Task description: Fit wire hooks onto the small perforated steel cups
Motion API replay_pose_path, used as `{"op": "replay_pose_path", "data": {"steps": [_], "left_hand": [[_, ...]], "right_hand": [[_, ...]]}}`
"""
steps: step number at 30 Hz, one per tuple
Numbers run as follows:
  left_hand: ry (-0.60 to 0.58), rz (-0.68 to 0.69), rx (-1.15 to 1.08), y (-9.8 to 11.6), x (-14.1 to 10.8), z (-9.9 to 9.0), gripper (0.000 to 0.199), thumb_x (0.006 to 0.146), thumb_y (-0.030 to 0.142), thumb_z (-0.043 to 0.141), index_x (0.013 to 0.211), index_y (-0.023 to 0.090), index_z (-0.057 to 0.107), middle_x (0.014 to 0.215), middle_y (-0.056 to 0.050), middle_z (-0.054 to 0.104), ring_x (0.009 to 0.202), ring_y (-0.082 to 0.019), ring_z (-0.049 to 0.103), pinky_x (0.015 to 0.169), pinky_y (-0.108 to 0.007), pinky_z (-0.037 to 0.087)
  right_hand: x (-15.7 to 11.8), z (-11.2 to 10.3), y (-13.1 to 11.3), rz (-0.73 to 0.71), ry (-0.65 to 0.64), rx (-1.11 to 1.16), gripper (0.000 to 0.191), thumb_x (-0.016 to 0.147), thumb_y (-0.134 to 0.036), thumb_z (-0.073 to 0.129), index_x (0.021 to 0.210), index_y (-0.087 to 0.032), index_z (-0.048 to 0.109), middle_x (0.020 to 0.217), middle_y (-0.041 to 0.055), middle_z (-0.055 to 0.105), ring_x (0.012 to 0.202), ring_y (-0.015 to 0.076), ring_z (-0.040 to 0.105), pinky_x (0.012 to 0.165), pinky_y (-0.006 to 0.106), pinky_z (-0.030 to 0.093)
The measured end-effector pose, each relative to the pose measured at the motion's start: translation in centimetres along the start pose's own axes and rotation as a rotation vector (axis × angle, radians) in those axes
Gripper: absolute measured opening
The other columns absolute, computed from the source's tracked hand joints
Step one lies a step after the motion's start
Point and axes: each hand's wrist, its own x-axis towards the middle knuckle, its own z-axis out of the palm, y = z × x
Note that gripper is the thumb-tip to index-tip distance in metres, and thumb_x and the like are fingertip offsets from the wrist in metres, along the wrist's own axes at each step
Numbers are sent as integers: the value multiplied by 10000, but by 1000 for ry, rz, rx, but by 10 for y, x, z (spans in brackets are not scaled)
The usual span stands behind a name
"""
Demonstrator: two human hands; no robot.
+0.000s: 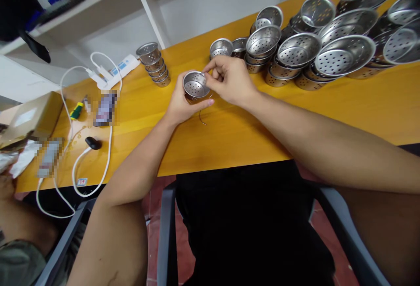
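Note:
A small metal cup [196, 85] with holes in its base and sides is in my left hand [180, 102], tilted so its inside faces me. My left fingers and thumb wrap round its outside. At the cup's right rim, my right hand [229, 80] is closed in a pinch; whatever lies between its thumb and fingers is hidden. Just below the cup, a thin curved wire [202, 118] shows against the table. Behind my right hand stand more perforated cups [221, 47], some stacked.
A stack of small cups [154, 65] stands left of my hands. Larger stacked cups [344, 56] crowd the right of the wooden table [138, 102]. A power strip [123, 70], phone [105, 108], white cables and cardboard box [36, 115] lie left. Someone's arm [22, 216] shows lower left.

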Motion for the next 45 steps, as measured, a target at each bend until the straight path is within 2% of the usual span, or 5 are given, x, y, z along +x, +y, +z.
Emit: {"op": "replay_pose_path", "data": {"steps": [7,18,27,36,45], "left_hand": [[11,-8,-19,3,1,-1,1194,936,894,986,1826,397,364,1668,-110,646,1584,-364,745,1438,-589,582],[14,-109,-2,22,4,-1,1122,918,861,1028,1755,373,461,1607,-108,689,1518,-351,793,1373,-579,653],[-5,-120,-9,27,4,-3,1074,939,896,986,1720,334,510,1576,-117,704,1520,-356,774,1396,-570,615],[-27,-198,-230,8,-1,-6,925,957,993,887,1586,362,636,1466,-64,786,1300,-275,852,1209,-501,707],[-35,-187,-147,3,-4,0,1001,953,958,925,1649,334,567,1536,-97,750,1392,-292,833,1255,-520,704]], "right_hand": [[0,0,-1,23,-11,-8,263,1063,-356,987,1014,-292,736,749,-32,609,722,211,584,758,394,481],[-1,-5,-8,64,-57,5,500,1002,-796,928,1015,-349,703,773,14,631,790,290,626,812,480,600],[-2,-4,-10,60,-43,11,403,1019,-671,992,1052,-337,767,779,6,676,795,274,676,838,478,680],[1,-22,-28,58,-327,337,665,791,-884,1108,997,-328,806,812,13,722,823,262,693,716,420,639],[1,-12,-14,112,-296,344,770,759,-974,1083,929,-315,722,707,-13,619,647,215,578,602,405,524]]}}
